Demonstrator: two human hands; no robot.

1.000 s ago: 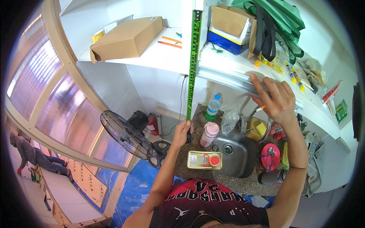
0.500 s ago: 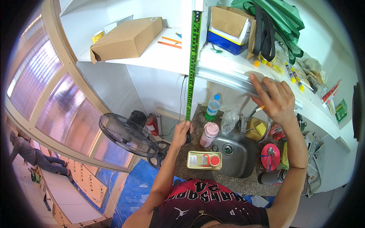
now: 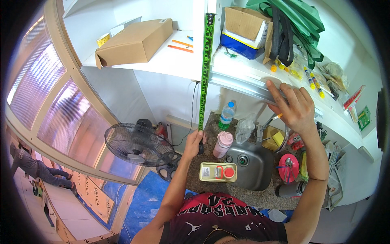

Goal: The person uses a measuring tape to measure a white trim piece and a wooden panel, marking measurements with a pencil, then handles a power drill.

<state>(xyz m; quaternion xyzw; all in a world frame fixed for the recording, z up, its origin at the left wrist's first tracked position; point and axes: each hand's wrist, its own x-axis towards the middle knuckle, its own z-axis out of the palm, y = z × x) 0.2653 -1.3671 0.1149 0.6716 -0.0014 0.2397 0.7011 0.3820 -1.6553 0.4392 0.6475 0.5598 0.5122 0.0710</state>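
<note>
My left hand [image 3: 196, 143] grips the black case of a tape measure [image 3: 201, 146], whose bright green blade [image 3: 204, 85] stands extended upward past the shelf edge to a metal hook against the white upright. My right hand [image 3: 294, 110] rests its fingertips on a silver metal rail [image 3: 243, 83] along the front of the right shelf, with a thin pencil-like stick [image 3: 277, 116] held between the fingers. Below are a steel sink [image 3: 255, 171], a gold rectangular can [image 3: 207, 171], a pink bottle [image 3: 222, 144] and a plastic water bottle [image 3: 226, 116] on a speckled counter.
A cardboard box [image 3: 134, 40] lies on the left shelf; green bags [image 3: 306, 32] and markers [image 3: 315, 83] sit on the right one. A black fan [image 3: 134, 142] stands left of the counter. Beyond a glazed partition [image 3: 63, 118], a co-worker [image 3: 32, 166] bends over boards at lower left.
The fan's head has swivelled round. The co-worker has shifted slightly lower and to the left. My hands and the tape have barely moved.
</note>
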